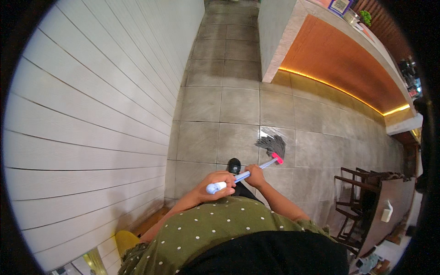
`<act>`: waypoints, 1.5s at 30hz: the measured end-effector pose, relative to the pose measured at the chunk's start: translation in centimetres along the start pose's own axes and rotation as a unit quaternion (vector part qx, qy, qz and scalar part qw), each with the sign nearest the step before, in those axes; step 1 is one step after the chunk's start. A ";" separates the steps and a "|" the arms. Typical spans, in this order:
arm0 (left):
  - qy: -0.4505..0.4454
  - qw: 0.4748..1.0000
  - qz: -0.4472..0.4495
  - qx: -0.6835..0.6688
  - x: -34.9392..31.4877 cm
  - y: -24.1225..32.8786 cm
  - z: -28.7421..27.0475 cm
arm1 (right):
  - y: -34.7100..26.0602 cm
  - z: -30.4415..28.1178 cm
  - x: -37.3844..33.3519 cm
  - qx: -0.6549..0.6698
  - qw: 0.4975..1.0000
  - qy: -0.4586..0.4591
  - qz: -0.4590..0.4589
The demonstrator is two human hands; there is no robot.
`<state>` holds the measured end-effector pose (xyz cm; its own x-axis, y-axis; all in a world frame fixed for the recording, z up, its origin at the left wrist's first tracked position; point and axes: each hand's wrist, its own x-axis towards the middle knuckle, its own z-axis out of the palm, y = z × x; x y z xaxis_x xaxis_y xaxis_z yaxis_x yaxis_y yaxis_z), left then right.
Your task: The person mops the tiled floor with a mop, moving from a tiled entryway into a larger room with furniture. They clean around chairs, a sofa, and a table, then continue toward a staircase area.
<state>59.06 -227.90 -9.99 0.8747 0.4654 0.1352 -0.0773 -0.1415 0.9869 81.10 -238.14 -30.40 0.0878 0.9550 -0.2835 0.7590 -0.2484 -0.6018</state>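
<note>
A string mop (pixel 272 143) with grey strands and a pink head joint rests on the tiled floor, ahead and a little right of me. The tile under its strands looks wet and shiny. Its light blue and white handle slants up from there toward my body. Near the handle's top end, my left hand (pixel 217 182) is wrapped around it. Lower down the same handle, my right hand (pixel 254 175) is closed on the shaft. The tip of my black shoe (pixel 234 166) shows just beyond my hands.
White plank wall (pixel 91 119) runs along my left. A counter (pixel 339 59) with an orange front and a glowing light strip stands ahead right. Dark wooden chairs (pixel 350 197) and a brown table (pixel 389 220) with a white tissue box are at right. Grey tiles (pixel 240 103) stretch ahead between wall and counter.
</note>
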 end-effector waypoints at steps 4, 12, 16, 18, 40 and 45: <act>-0.031 0.998 -0.011 -0.048 2.7 -4.3 4.7 | 7.5 -0.1 -2.4 -0.023 0.997 0.060 0.051; -0.119 0.989 -0.077 -0.038 -1.6 -2.5 10.2 | 10.8 2.7 -9.1 -0.006 0.998 0.051 0.027; -0.008 0.999 -0.033 0.036 -7.3 3.3 9.3 | 5.3 3.9 -8.9 -0.025 0.998 0.047 -0.021; 0.043 0.990 -0.130 0.026 -11.3 7.2 8.5 | 0.8 5.3 -8.4 0.075 0.995 0.014 -0.065; 0.440 0.835 -0.134 0.302 -25.7 15.8 31.8 | -14.8 16.0 -21.6 0.106 0.881 -0.237 -0.396; 0.385 0.895 -0.115 0.196 -24.5 17.7 38.1 | -6.7 8.0 -29.3 0.022 0.903 -0.214 -0.373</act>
<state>54.46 -275.08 0.83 0.2462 0.9639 0.1017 0.3682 -0.1900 0.9101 68.29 -265.76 -24.05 -0.7013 0.7116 -0.0428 0.4761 0.4228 -0.7711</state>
